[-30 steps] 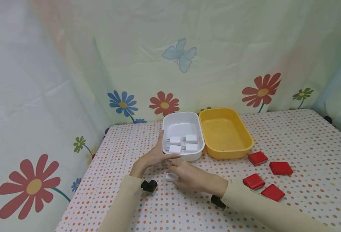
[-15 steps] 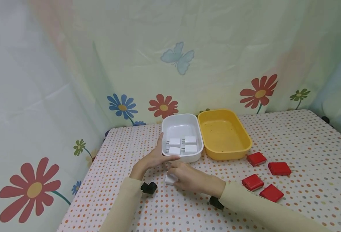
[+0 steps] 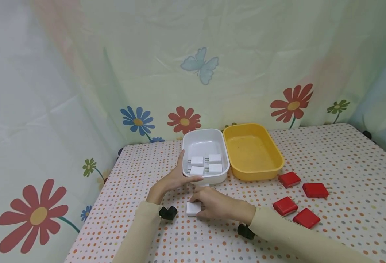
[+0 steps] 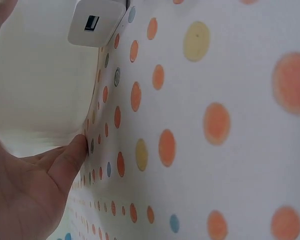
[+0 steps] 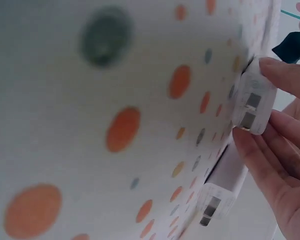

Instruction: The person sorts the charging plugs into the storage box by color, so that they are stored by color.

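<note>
In the head view, my left hand spans the near left corner of the white tray, its extended fingers and thumb touching the outer walls. Several white chargers lie in the near half of that tray. My right hand pinches another white charger on the table, in front of the tray. The right wrist view has this held charger between thumb and fingertips. Beside it lies a second white charger, mostly hidden by the right hand in the head view.
A yellow tray stands against the white tray's right side. To the right on the dotted tablecloth lie several red chargers. A printed curtain hangs behind the table.
My right hand has brought the pinched charger slightly nearer to me, and more of it shows. Part of the other white charger now shows beyond the hand. My left hand stays at the tray.
</note>
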Demonstrator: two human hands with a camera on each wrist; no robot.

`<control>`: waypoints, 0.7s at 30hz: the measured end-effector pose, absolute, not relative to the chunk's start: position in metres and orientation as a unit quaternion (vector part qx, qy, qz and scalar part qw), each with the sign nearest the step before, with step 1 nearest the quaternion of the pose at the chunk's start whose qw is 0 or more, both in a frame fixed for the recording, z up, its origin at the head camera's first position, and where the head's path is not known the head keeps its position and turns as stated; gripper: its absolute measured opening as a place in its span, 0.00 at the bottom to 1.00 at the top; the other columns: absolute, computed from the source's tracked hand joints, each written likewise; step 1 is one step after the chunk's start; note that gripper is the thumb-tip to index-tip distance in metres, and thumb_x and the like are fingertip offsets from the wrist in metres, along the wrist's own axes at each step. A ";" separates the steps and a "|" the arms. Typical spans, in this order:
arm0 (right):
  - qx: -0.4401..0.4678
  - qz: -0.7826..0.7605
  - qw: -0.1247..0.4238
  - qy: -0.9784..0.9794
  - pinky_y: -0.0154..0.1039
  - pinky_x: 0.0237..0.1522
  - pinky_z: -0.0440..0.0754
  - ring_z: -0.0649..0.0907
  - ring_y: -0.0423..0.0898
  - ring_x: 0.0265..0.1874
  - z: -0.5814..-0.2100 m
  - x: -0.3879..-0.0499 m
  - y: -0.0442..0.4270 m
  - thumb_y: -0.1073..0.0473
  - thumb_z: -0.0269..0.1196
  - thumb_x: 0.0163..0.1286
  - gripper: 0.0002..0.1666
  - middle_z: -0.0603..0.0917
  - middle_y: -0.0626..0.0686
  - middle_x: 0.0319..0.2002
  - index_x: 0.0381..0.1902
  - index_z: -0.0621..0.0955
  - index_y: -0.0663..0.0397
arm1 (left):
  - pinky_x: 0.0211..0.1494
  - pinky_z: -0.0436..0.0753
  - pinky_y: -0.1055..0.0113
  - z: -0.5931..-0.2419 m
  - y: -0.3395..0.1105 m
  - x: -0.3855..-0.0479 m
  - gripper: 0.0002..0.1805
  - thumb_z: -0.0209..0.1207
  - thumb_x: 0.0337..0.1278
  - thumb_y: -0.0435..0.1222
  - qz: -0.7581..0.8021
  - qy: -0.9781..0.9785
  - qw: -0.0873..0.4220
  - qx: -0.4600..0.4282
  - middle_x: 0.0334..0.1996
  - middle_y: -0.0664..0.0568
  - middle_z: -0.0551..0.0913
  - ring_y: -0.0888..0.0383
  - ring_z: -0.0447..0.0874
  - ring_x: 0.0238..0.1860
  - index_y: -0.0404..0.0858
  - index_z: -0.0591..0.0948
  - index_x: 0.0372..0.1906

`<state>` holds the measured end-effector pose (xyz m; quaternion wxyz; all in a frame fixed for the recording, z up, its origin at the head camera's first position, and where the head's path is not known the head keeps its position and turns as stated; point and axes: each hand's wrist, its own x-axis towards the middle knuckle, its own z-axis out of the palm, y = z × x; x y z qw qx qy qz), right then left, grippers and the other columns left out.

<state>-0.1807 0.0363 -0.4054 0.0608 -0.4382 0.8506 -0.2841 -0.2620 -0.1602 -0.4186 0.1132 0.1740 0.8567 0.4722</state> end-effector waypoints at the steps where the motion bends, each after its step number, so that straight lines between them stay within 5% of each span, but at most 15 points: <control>1: -0.435 -0.287 0.064 0.851 0.32 0.46 0.83 0.84 0.42 0.42 -0.406 -0.181 0.036 0.67 0.79 0.57 0.22 0.86 0.56 0.46 0.49 0.87 0.68 | 0.75 0.60 0.35 -0.419 -0.161 -0.262 0.71 0.75 0.55 0.54 0.475 0.855 0.113 0.176 0.82 0.45 0.54 0.44 0.56 0.80 0.48 0.32 0.85; 21: -0.433 -0.276 0.069 0.855 0.32 0.44 0.83 0.82 0.37 0.39 -0.410 -0.185 0.032 0.65 0.80 0.55 0.23 0.86 0.55 0.44 0.48 0.87 0.67 | 0.76 0.60 0.37 -0.418 -0.161 -0.262 0.72 0.75 0.55 0.55 0.469 0.862 0.121 0.152 0.83 0.43 0.50 0.42 0.54 0.80 0.49 0.30 0.85</control>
